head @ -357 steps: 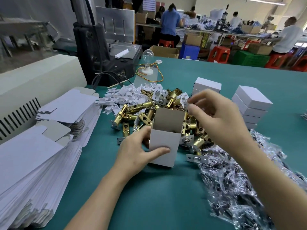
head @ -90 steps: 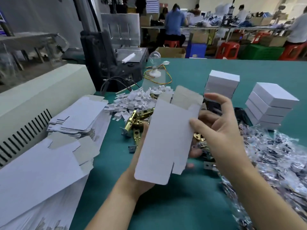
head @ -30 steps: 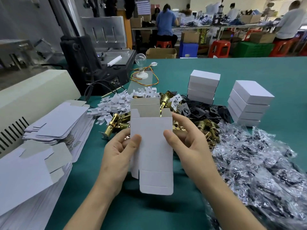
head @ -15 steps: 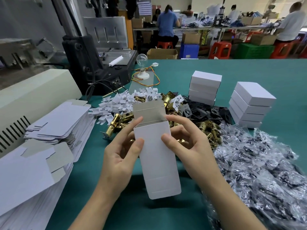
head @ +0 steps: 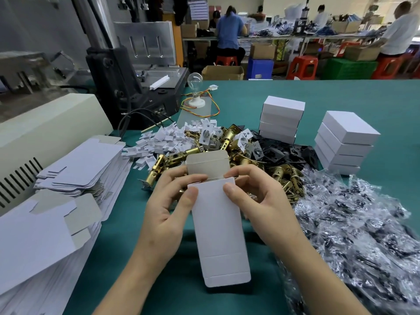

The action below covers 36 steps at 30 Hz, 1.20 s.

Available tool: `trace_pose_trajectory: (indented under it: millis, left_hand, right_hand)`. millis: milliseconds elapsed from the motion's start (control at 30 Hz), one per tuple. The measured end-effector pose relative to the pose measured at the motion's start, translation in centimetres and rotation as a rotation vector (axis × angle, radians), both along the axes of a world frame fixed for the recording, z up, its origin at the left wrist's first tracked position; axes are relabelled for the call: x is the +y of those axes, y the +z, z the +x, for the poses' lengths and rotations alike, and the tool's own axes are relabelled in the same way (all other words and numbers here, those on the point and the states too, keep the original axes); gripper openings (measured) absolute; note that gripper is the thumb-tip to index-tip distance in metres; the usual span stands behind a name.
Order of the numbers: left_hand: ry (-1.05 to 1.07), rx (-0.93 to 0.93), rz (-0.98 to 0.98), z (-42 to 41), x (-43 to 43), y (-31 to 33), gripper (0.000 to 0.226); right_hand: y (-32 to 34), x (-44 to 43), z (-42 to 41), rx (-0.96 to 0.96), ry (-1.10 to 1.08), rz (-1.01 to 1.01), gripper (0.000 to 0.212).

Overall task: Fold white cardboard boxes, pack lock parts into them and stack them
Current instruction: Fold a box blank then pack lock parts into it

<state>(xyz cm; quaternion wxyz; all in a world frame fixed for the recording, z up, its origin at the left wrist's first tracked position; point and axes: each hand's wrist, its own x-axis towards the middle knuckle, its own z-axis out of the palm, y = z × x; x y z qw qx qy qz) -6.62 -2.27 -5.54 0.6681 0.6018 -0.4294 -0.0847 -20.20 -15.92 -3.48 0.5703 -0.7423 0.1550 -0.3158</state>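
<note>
The white cardboard box [head: 218,226] is held upright just above the desk [head: 250,96], over the near edge of the parts pile; its grey-backed top flap [head: 208,164] stands open and its bottom flap hangs unfolded (so I judge it holds nothing yet). The left hand [head: 163,208] pinches the upper left edge, thumb in front; the right hand [head: 261,201] pinches the upper right edge likewise, probably to square the sleeve open. Just behind lie brass latch bolts [head: 281,176] and black plates [head: 286,153], within reach for packing; clear bags [head: 354,235] of small dark parts spread at right; flat blanks [head: 84,164] wait at left; two stacks of closed boxes [head: 345,142] stand beyond, contents hidden.
</note>
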Motion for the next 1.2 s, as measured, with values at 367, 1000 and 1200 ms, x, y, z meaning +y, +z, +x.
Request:
trace_pose_trajectory:
  millis: [367, 1000, 1200]
  left_hand:
    - [0.019, -0.047, 0.029, 0.18, 0.32, 0.33, 0.026]
    - [-0.093, 0.016, -0.005, 0.16, 0.45, 0.54, 0.028]
    - [-0.091, -0.046, 0.012, 0.11, 0.36, 0.57, 0.033]
  right_hand:
    - [-0.01, 0.26, 0.04, 0.017, -0.012, 0.015, 0.025]
    - [0.02, 0.15, 0.0, -0.019, 0.06, 0.087, 0.033]
    - [-0.17, -0.03, -0.08, -0.034, 0.098, 0.116, 0.031]
